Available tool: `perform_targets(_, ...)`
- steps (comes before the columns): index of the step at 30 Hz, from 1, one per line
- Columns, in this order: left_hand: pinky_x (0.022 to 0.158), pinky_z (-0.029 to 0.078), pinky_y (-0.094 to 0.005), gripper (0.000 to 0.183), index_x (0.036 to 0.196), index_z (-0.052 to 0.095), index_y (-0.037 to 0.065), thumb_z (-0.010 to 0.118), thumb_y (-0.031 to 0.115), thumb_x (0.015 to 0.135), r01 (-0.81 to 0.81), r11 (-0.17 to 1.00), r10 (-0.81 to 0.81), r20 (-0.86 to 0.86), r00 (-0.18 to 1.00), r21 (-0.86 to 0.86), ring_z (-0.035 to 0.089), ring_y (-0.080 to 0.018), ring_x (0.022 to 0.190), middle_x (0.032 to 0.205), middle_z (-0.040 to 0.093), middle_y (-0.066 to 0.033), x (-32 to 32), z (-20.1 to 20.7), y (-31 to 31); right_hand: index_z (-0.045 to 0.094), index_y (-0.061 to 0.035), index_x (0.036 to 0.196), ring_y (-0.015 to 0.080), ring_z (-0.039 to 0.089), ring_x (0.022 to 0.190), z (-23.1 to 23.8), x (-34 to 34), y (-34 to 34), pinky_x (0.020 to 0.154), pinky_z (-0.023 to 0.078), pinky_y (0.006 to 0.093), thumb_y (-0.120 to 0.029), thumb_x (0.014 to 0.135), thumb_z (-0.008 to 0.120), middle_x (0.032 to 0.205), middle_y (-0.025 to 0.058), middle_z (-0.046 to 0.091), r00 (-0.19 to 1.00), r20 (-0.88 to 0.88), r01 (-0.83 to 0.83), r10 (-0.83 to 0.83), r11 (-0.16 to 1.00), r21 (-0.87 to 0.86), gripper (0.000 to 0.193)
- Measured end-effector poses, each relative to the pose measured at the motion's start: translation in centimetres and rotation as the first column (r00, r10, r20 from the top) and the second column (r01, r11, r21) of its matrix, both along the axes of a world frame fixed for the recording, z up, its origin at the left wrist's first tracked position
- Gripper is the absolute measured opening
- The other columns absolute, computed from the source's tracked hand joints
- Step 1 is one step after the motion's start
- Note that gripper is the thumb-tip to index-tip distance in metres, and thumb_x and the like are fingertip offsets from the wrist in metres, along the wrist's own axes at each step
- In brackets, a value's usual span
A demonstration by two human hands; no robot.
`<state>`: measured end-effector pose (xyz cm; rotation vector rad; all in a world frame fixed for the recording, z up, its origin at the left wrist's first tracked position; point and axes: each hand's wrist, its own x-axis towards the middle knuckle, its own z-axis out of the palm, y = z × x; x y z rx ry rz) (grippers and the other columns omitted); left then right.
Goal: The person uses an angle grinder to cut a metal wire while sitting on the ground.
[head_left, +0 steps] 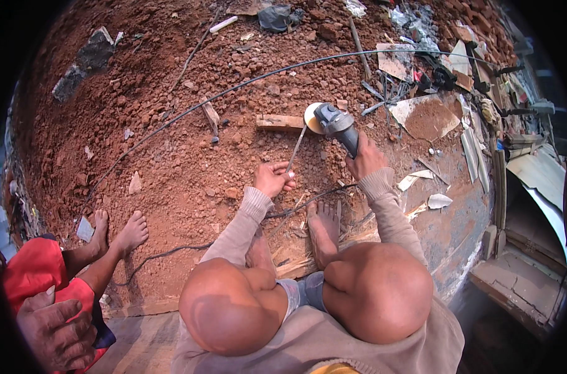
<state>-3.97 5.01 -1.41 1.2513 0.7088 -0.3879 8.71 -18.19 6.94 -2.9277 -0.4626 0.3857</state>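
My right hand (367, 157) is wrapped round the dark body of an angle grinder (337, 123). The grinder's pale round disc (313, 118) faces left, beside the end of a wooden block (278, 123) on the red soil. Between the fingers of my left hand (275, 179) is a thin metal rod (297, 149). The rod slants up to the disc's lower edge; whether it touches the disc I cannot tell. My bare feet rest on the soil below both hands.
Another person's bare feet (129, 234) and hand (56, 330) are at the lower left. A black cable (246, 82) arcs across the rubbly soil. Broken sheets (425, 116) and debris lie at the upper right. A wooden plank (140, 340) runs along the near edge.
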Motion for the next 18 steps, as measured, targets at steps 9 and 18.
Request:
perform_targets(9, 0.056, 0.060, -0.0250, 0.037, 0.123, 0.058, -0.010, 0.067, -0.003, 0.087, 0.009, 0.999, -0.008, -0.025, 1.000, 0.033, 0.071, -0.0179, 0.069, 0.094, 0.070, -0.0153, 0.1, 0.5, 0.3, 0.038, -0.0077, 0.132, 0.0419, 0.067, 0.088, 0.6, 0.0, -0.4, 0.073, 0.055, 0.0506, -0.022, 0.079, 0.072, 0.106, 0.0224, 0.058, 0.997, 0.070, -0.035, 0.034, 0.999, 0.004, 0.064)
perform_targets(18, 0.056, 0.059, -0.0243, 0.041, 0.124, 0.057, -0.010, 0.069, -0.002, 0.086, 0.010, 0.996, -0.008, -0.028, 1.000, 0.091, 0.070, -0.0172, 0.067, 0.096, 0.070, -0.0149, 0.1, -0.2, 0.4, 0.039, -0.0074, 0.131, 0.0413, 0.068, 0.084, 0.4, 1.3, -1.0, 0.070, 0.056, 0.0492, -0.023, 0.079, 0.072, 0.101, 0.0224, 0.060, 0.996, 0.080, -0.020, 0.025, 0.998, -0.062, 0.064)
